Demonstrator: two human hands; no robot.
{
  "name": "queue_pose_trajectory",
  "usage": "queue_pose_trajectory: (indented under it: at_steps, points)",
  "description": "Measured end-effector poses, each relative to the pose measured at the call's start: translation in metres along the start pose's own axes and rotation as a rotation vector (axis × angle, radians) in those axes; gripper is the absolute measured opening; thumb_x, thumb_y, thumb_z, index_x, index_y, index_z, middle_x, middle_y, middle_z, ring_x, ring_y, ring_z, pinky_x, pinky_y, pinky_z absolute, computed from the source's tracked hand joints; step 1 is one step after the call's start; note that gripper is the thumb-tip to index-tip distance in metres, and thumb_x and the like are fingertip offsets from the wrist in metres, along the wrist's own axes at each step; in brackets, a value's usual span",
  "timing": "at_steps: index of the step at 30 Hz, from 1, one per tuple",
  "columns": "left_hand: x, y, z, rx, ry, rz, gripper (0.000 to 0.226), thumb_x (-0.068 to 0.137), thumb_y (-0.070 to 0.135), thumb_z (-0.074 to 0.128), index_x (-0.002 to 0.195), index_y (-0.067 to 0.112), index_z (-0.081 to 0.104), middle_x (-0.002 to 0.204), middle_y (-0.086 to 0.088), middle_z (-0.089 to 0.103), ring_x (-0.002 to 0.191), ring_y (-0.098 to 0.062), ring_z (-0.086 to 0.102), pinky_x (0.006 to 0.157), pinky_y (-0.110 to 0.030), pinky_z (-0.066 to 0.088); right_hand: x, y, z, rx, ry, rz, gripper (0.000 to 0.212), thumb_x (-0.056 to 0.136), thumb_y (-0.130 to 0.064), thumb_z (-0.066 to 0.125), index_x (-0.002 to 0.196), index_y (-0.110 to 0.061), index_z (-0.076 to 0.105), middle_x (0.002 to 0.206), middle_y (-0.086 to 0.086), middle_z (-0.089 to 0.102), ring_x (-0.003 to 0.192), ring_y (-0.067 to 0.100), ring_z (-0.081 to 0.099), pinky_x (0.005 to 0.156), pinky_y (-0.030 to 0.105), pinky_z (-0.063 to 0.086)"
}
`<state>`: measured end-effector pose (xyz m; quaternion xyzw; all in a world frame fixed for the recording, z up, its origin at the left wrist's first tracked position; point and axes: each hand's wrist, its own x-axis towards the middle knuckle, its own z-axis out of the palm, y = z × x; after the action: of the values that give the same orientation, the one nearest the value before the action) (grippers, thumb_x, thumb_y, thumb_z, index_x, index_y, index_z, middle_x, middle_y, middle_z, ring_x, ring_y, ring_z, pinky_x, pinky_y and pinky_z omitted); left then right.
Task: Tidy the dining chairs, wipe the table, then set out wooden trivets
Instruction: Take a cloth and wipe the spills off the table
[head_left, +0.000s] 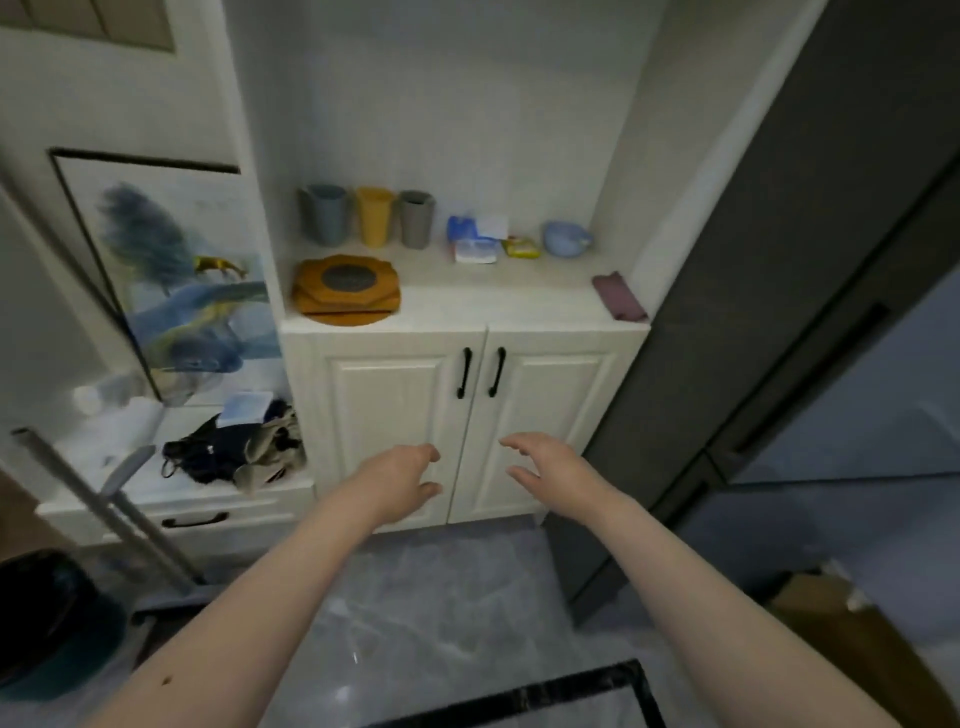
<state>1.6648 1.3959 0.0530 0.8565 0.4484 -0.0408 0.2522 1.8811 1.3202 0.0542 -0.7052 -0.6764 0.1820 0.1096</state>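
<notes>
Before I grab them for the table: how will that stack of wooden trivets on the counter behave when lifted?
The wooden trivets look like flat, rigid boards, so probably stiff, not floppy. They lie loosely stacked and slightly offset, so the upper ones may slide unless both hands grip the whole pile. They overhang the counter edge a little, which likely gives a finger hold.
</notes>
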Motion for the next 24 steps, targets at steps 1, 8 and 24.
queue_pose_trajectory:
  at_steps: [1,8,24]
  points:
    - [0.019,0.016,-0.002,0.0,0.003,0.026,0.051,0.096,0.037,0.05,0.141,0.018,0.037,0.137,-0.008,0.05,0.121,-0.024,0.051,0.098,-0.031,0.042,0.004,0.018,-0.011,0.002,0.019,0.017,0.044,0.097,-0.022,0.052,0.139,-0.013,0.045,0.143,0.006,0.046,0.129,0.019,0.045,0.107,0.024,0.031]
    - [0.118,0.105,-0.016,-0.03,0.023,0.208,0.042,0.097,0.032,0.048,0.137,0.021,0.043,0.134,-0.004,0.053,0.116,-0.019,0.054,0.093,-0.026,0.042,0.026,0.112,-0.075,0.01,0.155,0.13,0.044,0.095,-0.021,0.057,0.137,-0.012,0.048,0.141,0.007,0.049,0.128,0.02,0.047,0.107,0.028,0.036]
    - [0.396,0.175,-0.085,0.002,0.13,0.516,0.038,0.093,0.026,0.054,0.13,0.02,0.051,0.126,-0.002,0.059,0.115,-0.019,0.054,0.094,-0.032,0.045,0.183,0.229,-0.16,0.017,0.347,0.372,0.037,0.093,-0.014,0.055,0.13,-0.014,0.055,0.13,0.007,0.056,0.116,0.022,0.053,0.095,0.03,0.044]
